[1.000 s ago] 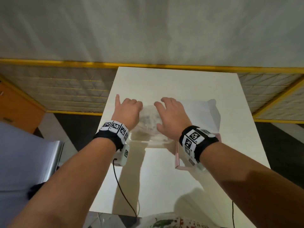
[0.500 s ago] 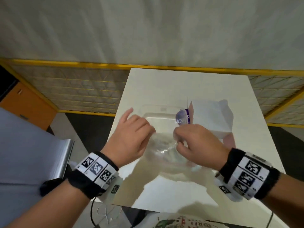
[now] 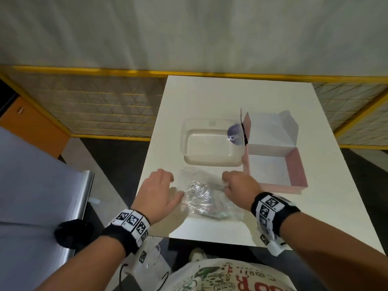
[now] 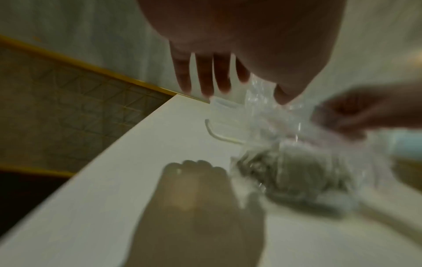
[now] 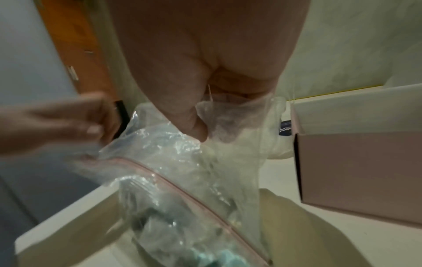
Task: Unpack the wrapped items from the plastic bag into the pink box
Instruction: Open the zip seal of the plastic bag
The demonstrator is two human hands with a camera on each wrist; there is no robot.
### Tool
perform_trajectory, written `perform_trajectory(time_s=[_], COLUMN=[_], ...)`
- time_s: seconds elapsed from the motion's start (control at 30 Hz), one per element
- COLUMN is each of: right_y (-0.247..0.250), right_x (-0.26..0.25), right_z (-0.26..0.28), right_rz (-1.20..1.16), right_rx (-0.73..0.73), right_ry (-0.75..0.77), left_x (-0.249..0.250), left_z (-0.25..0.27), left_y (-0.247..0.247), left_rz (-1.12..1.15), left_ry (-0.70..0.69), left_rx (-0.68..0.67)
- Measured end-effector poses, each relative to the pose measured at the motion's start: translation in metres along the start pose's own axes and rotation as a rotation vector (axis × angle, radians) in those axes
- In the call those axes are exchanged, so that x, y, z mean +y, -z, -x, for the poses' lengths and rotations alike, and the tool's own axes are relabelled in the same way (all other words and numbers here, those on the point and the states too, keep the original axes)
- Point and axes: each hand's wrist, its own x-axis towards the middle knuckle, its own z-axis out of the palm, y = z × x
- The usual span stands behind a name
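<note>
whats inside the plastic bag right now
Crumpled clear-wrapped items fill the plastic bag, grey and teal in the right wrist view. Wrap glare hides what they are and their count.

Setting: staged recording workspace, appearing non-domestic. White table (image 3: 241, 95) standing against yellow-framed mesh fencing (image 3: 100, 106) and a hanging white curtain (image 3: 189, 32).

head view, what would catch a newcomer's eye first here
The crinkled clear plastic bag at the near middle of the white table, the right hand pinching its edge and the left hand open beside it. Just behind stand the open pink box and a clear tray.
</note>
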Motion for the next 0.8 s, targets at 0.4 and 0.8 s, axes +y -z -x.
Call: perform_trajectory(time_s=[0.4,0.8], right_y=[0.017,0.002], right_x=[-0.013,-0.036], right_z=[0.001,0.020], right_rz=[-0.228,-0.098], right_rx=[-0.018,-0.185], right_ry=[-0.177,0.053], left_x=[0.034,0.045], left_z=[-0.018,-0.033], left_y=[-0.018,-0.023], left_rz=[1.073,1.291], left_ry=[0.480,0.895], left_rx=[-0.217,-0.632])
